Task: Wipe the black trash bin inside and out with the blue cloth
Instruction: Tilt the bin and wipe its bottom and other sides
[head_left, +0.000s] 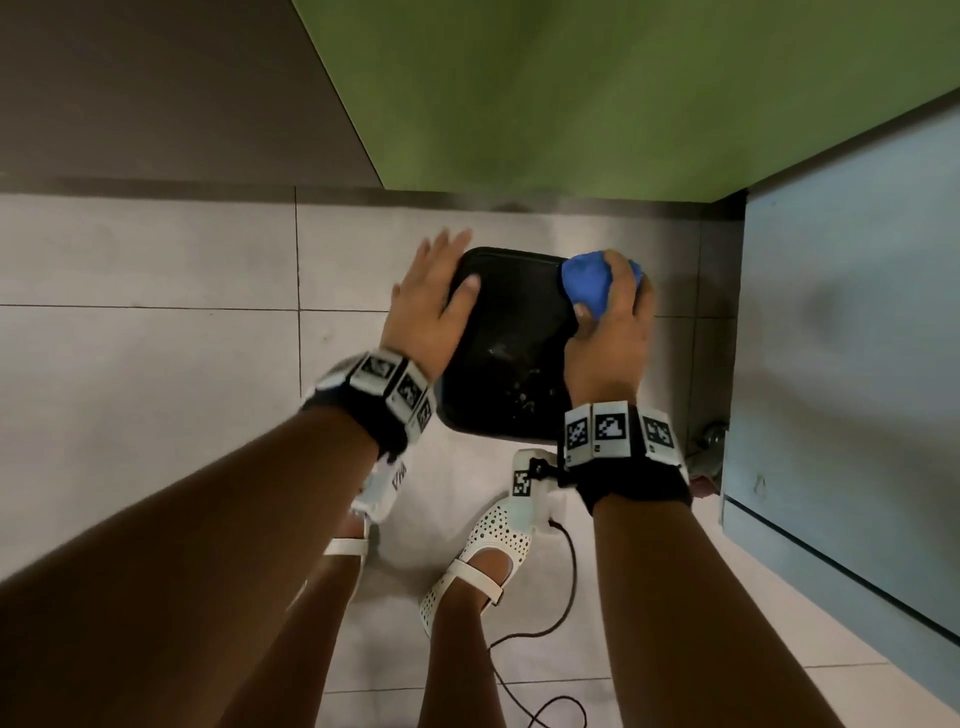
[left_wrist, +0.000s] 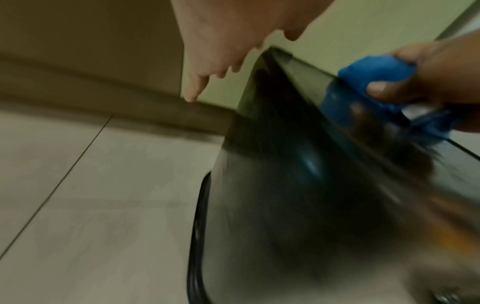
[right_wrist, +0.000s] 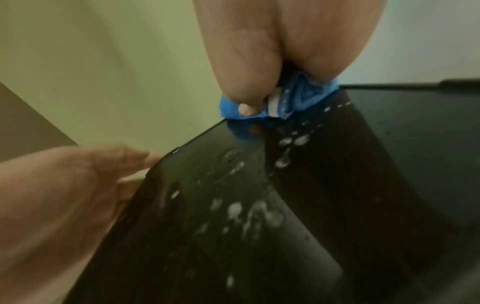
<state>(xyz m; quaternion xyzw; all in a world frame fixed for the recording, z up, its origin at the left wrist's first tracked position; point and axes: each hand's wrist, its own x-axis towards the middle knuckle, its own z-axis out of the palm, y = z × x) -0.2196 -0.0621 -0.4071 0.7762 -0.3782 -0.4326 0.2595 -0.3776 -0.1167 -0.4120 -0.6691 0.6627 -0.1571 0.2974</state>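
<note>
The black trash bin (head_left: 509, 353) stands on the tiled floor, and its wet, glossy top face carries white droplets (right_wrist: 259, 205). My left hand (head_left: 436, 291) lies against the bin's far left corner with its fingers straight and its thumb on the top face. In the left wrist view the fingers (left_wrist: 207, 51) point past the bin (left_wrist: 285, 205). My right hand (head_left: 613, 312) grips the bunched blue cloth (head_left: 587, 283) and presses it on the far right corner. Both wrist views show the cloth (left_wrist: 374, 78) (right_wrist: 301, 102) on the bin's edge.
A green panel (head_left: 623, 93) rises just behind the bin and a light blue cabinet (head_left: 857, 338) stands close on the right. A brown wall (head_left: 156, 88) is at the far left. My feet in white sandals (head_left: 493, 545) and a black cable (head_left: 561, 597) are near the bin.
</note>
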